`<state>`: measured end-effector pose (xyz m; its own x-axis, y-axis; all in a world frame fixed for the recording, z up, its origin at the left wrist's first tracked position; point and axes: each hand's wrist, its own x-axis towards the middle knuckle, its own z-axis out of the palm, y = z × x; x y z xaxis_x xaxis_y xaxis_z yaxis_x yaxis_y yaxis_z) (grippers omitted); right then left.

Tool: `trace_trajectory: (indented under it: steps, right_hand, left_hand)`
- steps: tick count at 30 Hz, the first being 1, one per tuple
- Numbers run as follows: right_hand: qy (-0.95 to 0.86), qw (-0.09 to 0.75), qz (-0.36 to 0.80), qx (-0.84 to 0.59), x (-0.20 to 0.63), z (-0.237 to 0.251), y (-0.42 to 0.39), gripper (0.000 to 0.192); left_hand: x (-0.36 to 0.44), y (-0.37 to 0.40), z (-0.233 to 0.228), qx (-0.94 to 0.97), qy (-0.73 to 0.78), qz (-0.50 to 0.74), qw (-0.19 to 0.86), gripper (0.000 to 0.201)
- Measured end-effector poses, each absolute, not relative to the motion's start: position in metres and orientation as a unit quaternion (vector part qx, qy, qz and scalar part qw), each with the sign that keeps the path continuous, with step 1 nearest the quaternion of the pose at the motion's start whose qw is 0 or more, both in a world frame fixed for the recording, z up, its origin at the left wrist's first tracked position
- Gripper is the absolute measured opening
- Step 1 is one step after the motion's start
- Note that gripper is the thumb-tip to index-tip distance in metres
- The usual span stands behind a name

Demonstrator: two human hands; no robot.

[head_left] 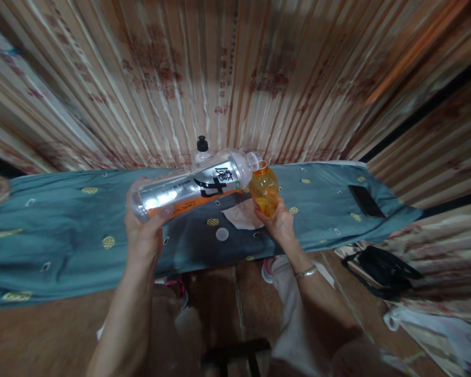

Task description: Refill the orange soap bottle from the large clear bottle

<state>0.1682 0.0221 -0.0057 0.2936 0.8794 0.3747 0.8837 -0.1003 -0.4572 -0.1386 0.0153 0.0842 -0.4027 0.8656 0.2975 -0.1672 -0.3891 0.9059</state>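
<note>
- Forearms [127, 298] of yours came up from the lower edge, a silvery bracelet [306, 272] round the right wrist.
- Your left hand [145, 222] was clasped round the base end of a large clear bottle [180, 186] with a silver and orange label; your thumb pressed along the label's lower edge, your other fingers mostly hidden by the bottle.
- Your right hand [278, 222] was grasping the lower part of a small orange bottle [264, 187], thumb on its left side and fingers on its right, so that its shoulder and neck stood above your grip.
- You held the large bottle tilted almost onto its side, its mouth well away from your left fingers and right at the orange bottle's neck; whether the two rims touched could not be made out.
- Below your hands lay a round white disc [222, 234], and a crumpled white tissue [239, 216] just left of your right fingers, both on a patterned blue-green cloth [74, 230].
- Behind the large bottle stood a black-topped clear bottle [202, 145], partly hidden.
- Well to the right of your right hand, a dark phone [366, 201] lay on the cloth.
- Beyond it all hung a pleated curtain [196, 63].
</note>
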Motion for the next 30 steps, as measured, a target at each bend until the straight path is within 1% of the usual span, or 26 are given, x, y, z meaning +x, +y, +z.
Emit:
trace_trajectory:
  steps: [6, 10, 21, 26, 30]
  right_hand:
    - [-0.600, 0.311, -0.005, -0.737, 0.1683, -0.0064, 0.0216, 0.072]
    - [-0.599, 0.307, -0.005, -0.739, 0.1684, -0.0064, 0.0214, 0.071]
    - [-0.609, 0.296, -0.013, -0.736, 0.1701, -0.0082, 0.0219, 0.073]
    - [-0.609, 0.317, -0.018, -0.727, 0.1713, -0.0114, 0.0227, 0.074]
    - [-0.608, 0.325, -0.016, -0.724, 0.1712, -0.0123, 0.0224, 0.075]
  left_hand:
    - [-0.1382, 0.0163, 0.0863, 0.373, 0.409, 0.743, 0.376, 0.082]
    - [-0.1388, 0.0170, 0.0884, 0.373, 0.403, 0.746, 0.377, 0.078]
    - [-0.1451, 0.0202, 0.0852, 0.389, 0.403, 0.740, 0.373, 0.076]
    - [-0.1438, 0.0199, 0.0881, 0.369, 0.407, 0.744, 0.381, 0.078]
    - [-0.1437, 0.0198, 0.0892, 0.378, 0.411, 0.737, 0.381, 0.077]
